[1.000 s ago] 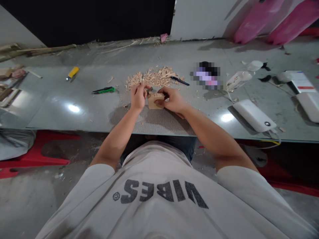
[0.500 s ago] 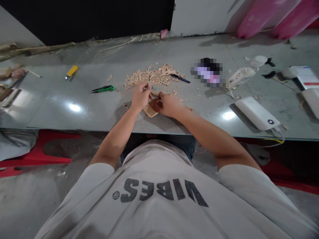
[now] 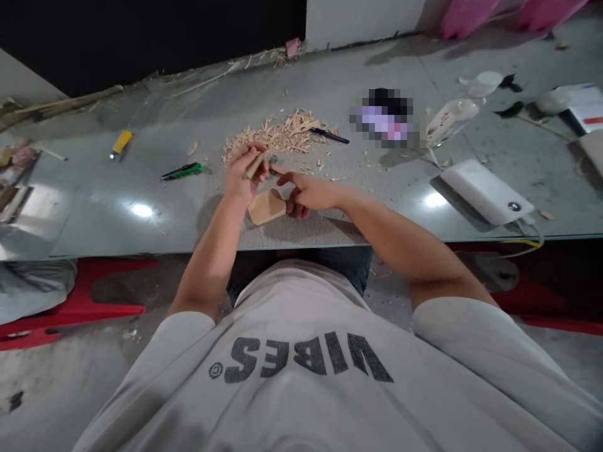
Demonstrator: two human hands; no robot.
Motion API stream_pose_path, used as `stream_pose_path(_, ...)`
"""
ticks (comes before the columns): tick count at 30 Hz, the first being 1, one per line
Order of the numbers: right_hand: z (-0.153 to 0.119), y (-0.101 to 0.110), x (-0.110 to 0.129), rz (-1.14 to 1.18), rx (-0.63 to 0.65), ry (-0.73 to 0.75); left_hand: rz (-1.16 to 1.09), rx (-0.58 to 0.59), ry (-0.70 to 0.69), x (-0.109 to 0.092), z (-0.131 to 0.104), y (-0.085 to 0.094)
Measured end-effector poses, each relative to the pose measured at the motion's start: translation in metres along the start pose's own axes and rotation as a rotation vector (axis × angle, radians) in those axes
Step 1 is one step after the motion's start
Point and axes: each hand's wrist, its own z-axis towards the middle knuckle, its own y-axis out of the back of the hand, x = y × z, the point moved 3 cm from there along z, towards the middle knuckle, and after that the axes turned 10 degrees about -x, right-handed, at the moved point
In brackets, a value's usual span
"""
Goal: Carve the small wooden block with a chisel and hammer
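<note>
Half a second ago the two hands met over the block (image 3: 264, 208), which was largely covered by fingers; now they have drawn apart and its broad, pale face shows, turned up. The block is at the near part of the mat (image 3: 306, 233), between the wrist of the left hand (image 3: 242, 171) and the fingers of the right hand (image 3: 311, 193). The slim metal tip that stood up from the left hand earlier no longer shows; that hand now grasps a short wooden stick (image 3: 255, 166), slanting across its fingers. The right hand has loosened, its index finger stretched out to the left and its lower fingers against the block's right edge. The view has also tipped, cutting off more of the pink bags (image 3: 471, 16) at the top.

Whether the right hand grips that edge or merely touches it, I cannot tell, nor whether the block lies flat. A small dark and tan piece (image 3: 275, 166) between the hands is too blurred to name, and a patch (image 3: 386, 119) on the table is pixelated.

Shavings (image 3: 282, 136) are heaped just beyond the left hand, a pen (image 3: 330, 135) across their right end. A green cutter (image 3: 183, 171) and a yellow cutter (image 3: 121, 144) lie to the left; a bottle (image 3: 452, 119) and a power bank (image 3: 487, 191) lie to the right, well apart from the hands
</note>
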Motion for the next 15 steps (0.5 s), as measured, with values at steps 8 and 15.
stream_pose_path(8, 0.004, 0.029, 0.007, -0.615, -0.519, 0.232, 0.047, 0.077, -0.085, -0.007, -0.010, -0.003)
stream_pose_path(15, 0.009, 0.036, -0.002, -0.920, -0.534, 0.132, 0.338, 0.049, -0.145, 0.013, -0.008, -0.002)
